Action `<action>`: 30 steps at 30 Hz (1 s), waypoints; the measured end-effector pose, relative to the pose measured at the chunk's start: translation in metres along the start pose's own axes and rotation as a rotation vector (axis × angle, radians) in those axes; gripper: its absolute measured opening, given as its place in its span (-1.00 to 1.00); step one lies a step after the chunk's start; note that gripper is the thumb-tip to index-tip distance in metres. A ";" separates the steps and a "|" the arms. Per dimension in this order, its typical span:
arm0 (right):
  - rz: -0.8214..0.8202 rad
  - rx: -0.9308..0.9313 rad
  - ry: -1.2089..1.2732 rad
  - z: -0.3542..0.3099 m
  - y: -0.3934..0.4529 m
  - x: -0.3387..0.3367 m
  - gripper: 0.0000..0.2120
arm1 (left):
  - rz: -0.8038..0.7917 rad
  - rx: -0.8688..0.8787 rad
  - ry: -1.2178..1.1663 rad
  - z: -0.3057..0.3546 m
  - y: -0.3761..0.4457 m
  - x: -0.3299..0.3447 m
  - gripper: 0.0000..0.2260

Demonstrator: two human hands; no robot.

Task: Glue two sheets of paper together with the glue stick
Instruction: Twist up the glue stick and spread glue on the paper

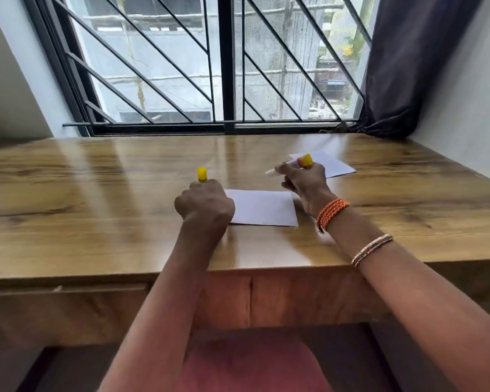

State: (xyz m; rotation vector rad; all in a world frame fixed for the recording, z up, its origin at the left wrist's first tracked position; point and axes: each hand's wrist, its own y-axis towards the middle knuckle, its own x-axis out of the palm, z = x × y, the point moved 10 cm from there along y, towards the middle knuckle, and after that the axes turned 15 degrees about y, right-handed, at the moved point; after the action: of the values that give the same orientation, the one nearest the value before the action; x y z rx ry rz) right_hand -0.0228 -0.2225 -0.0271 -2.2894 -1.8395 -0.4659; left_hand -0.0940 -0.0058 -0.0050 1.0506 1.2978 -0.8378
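Note:
A white sheet of paper (pixel 263 207) lies flat on the wooden desk (pixel 96 199) in front of me. A second white sheet (pixel 330 164) lies farther back on the right. My left hand (pixel 204 203) grips a yellow cap (pixel 202 174) that sticks up from its fingers, at the near sheet's left edge. My right hand (pixel 304 181) holds the glue stick (pixel 294 164) above the desk between the two sheets; its yellow end points up and right, and its pale tip points left.
A barred window (pixel 227 66) runs along the desk's far edge, with a dark curtain (pixel 408 66) at the right. White walls close in on both sides. Below the desk's front edge a pink seat (pixel 252 366) shows.

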 end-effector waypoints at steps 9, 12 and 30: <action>0.078 -0.021 -0.055 -0.010 0.006 -0.032 -0.87 | -0.030 0.859 -0.318 0.095 -0.024 0.001 -0.63; 0.072 -0.087 -0.149 -0.019 0.005 -0.040 -0.85 | -0.038 0.818 -0.232 0.092 -0.011 0.019 -0.61; -0.043 -0.253 -0.670 -0.040 -0.010 -0.022 -0.89 | 0.059 0.818 -0.165 0.091 -0.013 0.023 -0.64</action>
State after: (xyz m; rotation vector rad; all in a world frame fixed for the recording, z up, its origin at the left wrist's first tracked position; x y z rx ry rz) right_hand -0.0421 -0.2538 0.0022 -2.8222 -2.2145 0.0998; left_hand -0.0726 -0.0936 -0.0323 1.5960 0.7684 -1.4314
